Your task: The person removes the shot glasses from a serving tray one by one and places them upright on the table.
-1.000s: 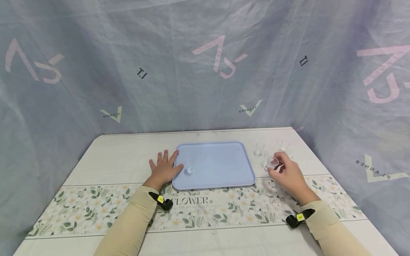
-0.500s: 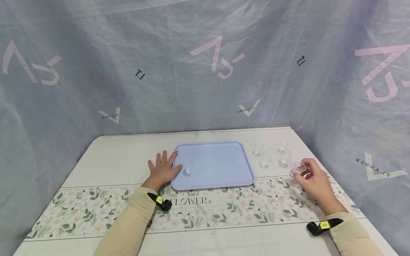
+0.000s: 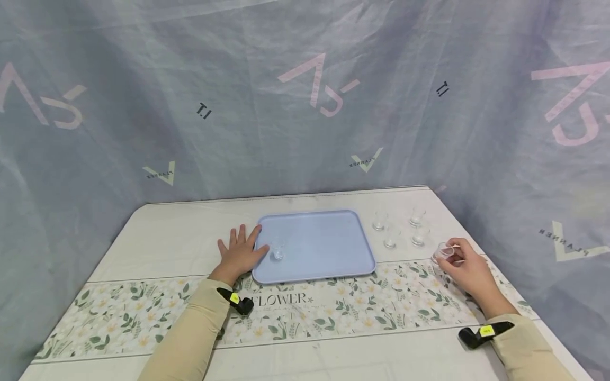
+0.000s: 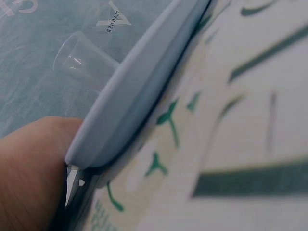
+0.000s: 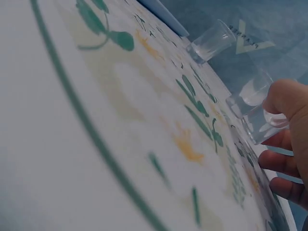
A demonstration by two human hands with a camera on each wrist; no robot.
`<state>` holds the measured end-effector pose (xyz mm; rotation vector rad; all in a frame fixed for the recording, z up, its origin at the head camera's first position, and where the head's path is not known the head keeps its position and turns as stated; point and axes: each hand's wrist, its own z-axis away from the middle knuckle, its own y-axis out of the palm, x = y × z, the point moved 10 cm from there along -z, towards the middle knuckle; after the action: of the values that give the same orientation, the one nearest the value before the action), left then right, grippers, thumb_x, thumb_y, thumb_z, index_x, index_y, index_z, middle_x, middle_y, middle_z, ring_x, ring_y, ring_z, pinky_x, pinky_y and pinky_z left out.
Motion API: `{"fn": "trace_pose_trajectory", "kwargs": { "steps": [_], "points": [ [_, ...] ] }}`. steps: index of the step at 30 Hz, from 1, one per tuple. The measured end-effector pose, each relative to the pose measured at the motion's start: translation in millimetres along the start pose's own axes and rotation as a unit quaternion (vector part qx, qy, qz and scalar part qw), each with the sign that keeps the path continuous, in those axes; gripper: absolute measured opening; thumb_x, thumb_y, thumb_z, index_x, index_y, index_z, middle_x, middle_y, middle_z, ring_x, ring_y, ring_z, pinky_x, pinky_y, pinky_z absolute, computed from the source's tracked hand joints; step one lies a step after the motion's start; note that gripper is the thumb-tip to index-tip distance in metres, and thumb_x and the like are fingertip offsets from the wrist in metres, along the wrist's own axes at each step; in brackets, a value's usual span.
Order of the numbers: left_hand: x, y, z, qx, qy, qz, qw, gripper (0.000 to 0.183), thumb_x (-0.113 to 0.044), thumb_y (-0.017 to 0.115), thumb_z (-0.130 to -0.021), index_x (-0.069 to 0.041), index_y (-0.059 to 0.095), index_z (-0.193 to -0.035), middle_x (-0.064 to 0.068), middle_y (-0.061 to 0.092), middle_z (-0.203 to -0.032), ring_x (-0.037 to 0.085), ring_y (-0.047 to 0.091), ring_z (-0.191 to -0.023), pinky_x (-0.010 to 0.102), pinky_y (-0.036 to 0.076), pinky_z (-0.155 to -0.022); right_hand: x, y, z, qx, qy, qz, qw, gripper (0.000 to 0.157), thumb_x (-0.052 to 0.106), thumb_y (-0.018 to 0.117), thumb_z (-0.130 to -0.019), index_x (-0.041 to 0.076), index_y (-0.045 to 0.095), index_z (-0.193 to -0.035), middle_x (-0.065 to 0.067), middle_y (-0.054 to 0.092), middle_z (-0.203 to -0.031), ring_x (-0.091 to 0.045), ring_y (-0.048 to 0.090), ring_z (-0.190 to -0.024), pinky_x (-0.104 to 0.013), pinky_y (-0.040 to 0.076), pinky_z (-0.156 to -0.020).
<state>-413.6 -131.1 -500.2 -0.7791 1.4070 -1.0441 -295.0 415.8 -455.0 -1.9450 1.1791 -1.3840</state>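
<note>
My right hand (image 3: 471, 271) pinches a small clear shot glass (image 3: 442, 253) between thumb and fingers at the table's right side. In the right wrist view that held glass (image 5: 257, 126) stands close to the cloth, partly covered by the thumb. My left hand (image 3: 239, 257) rests with fingers spread at the left edge of a pale blue tray (image 3: 319, 243), its thumb over the rim. One shot glass (image 3: 278, 253) stands upright on the tray near that thumb; the left wrist view also catches this glass (image 4: 79, 55) above the tray wall (image 4: 122, 103).
Several more shot glasses (image 3: 392, 241) stand in a loose group between the tray and my right hand. A white cloth (image 3: 267, 365) with a floral band covers the table. Grey printed curtains (image 3: 267, 132) close off the back and sides.
My right hand has moved right with its shot glass, from beside the glass group to the table's right side, and stays there over the last half second. My left hand keeps its place.
</note>
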Motion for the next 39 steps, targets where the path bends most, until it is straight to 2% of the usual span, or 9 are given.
{"fn": "trace_pose_trajectory", "kwargs": {
  "steps": [8, 14, 17, 20, 22, 24, 29, 33, 39],
  "points": [
    [2.0, 3.0, -1.8, 0.003, -0.002, 0.002, 1.0, 0.077, -0.059, 0.041, -0.101, -0.022, 0.016, -0.164, 0.023, -0.001, -0.168, 0.046, -0.01, -0.152, 0.074, -0.015, -0.11, 4.0, 6.4, -2.6, 0.018, -0.014, 0.024, 0.999, 0.044, 0.018, 0.076, -0.09, 0.005, 0.05, -0.123, -0.008, 0.071, -0.083, -0.023, 0.065, -0.075, -0.043, 0.048, -0.067],
    [0.9, 1.2, -2.0, -0.003, 0.001, 0.0, 1.0, 0.077, -0.058, 0.043, -0.101, -0.023, 0.017, -0.164, 0.023, 0.0, -0.168, 0.046, -0.009, -0.152, 0.074, -0.014, -0.11, -1.6, 8.1, -2.6, 0.026, -0.001, 0.02, 0.999, 0.049, 0.023, 0.076, -0.091, 0.005, 0.047, -0.127, -0.007, 0.07, -0.085, -0.016, 0.06, -0.074, -0.036, 0.046, -0.066],
    [1.3, 1.6, -2.3, -0.003, 0.002, -0.001, 1.0, 0.077, -0.058, 0.043, -0.101, -0.022, 0.017, -0.164, 0.023, 0.0, -0.168, 0.047, -0.009, -0.152, 0.074, -0.014, -0.11, -2.2, 8.5, -3.1, 0.036, 0.01, 0.007, 0.999, 0.064, 0.03, 0.077, -0.091, 0.003, 0.041, -0.138, -0.015, 0.07, -0.098, -0.02, 0.061, -0.08, -0.035, 0.047, -0.066],
    [2.1, 2.6, -2.3, 0.001, 0.0, -0.001, 1.0, 0.077, -0.059, 0.042, -0.101, -0.023, 0.016, -0.164, 0.023, -0.001, -0.168, 0.047, -0.01, -0.152, 0.074, -0.015, -0.11, 1.8, 6.5, -5.6, 0.038, 0.019, -0.008, 0.999, 0.079, 0.037, 0.075, -0.092, 0.002, 0.032, -0.149, -0.024, 0.062, -0.12, -0.033, 0.062, -0.094, -0.045, 0.051, -0.072],
    [2.8, 3.0, -2.3, 0.003, -0.003, -0.002, 1.0, 0.077, -0.059, 0.041, -0.101, -0.023, 0.015, -0.165, 0.023, -0.002, -0.168, 0.046, -0.01, -0.152, 0.073, -0.016, -0.11, 7.6, 1.9, -9.0, 0.022, 0.019, -0.012, 0.999, 0.083, 0.04, 0.073, -0.093, 0.001, 0.03, -0.152, -0.027, 0.054, -0.131, -0.041, 0.058, -0.106, -0.055, 0.049, -0.078],
    [3.0, 2.9, -2.2, 0.004, -0.005, -0.004, 1.0, 0.077, -0.059, 0.04, -0.101, -0.023, 0.014, -0.165, 0.022, -0.002, -0.168, 0.046, -0.01, -0.152, 0.073, -0.015, -0.11, 15.6, -3.8, -13.6, -0.001, 0.016, -0.014, 1.0, 0.084, 0.041, 0.072, -0.093, 0.001, 0.029, -0.153, -0.027, 0.05, -0.136, -0.046, 0.052, -0.116, -0.062, 0.044, -0.085],
    [3.0, 3.4, -1.2, 0.002, -0.008, 0.001, 1.0, 0.077, -0.058, 0.042, -0.101, -0.023, 0.015, -0.164, 0.023, -0.002, -0.168, 0.047, -0.01, -0.152, 0.073, -0.015, -0.11, 44.7, -9.7, -29.7, -0.05, -0.012, -0.019, 0.999, 0.081, 0.037, 0.076, -0.091, 0.0, 0.036, -0.151, -0.028, 0.049, -0.138, -0.048, 0.046, -0.126, -0.066, 0.036, -0.096],
    [2.0, 6.1, -2.5, 0.0, -0.009, 0.003, 1.0, 0.077, -0.058, 0.042, -0.101, -0.023, 0.016, -0.164, 0.022, -0.002, -0.168, 0.046, -0.01, -0.152, 0.073, -0.015, -0.11, 66.3, -1.4, -42.2, -0.058, -0.036, -0.027, 0.997, 0.078, 0.034, 0.077, -0.09, 0.0, 0.039, -0.149, -0.028, 0.05, -0.139, -0.049, 0.045, -0.128, -0.065, 0.035, -0.1],
    [-0.7, 9.3, -6.1, -0.005, -0.005, 0.003, 1.0, 0.075, -0.06, 0.039, -0.101, -0.025, 0.018, -0.164, 0.021, 0.0, -0.168, 0.045, -0.009, -0.153, 0.072, -0.015, -0.111, 93.8, 24.4, -53.9, -0.047, -0.065, -0.051, 0.995, 0.075, 0.03, 0.079, -0.088, 0.001, 0.042, -0.146, -0.025, 0.052, -0.139, -0.047, 0.044, -0.13, -0.063, 0.034, -0.103]
  ]
}}
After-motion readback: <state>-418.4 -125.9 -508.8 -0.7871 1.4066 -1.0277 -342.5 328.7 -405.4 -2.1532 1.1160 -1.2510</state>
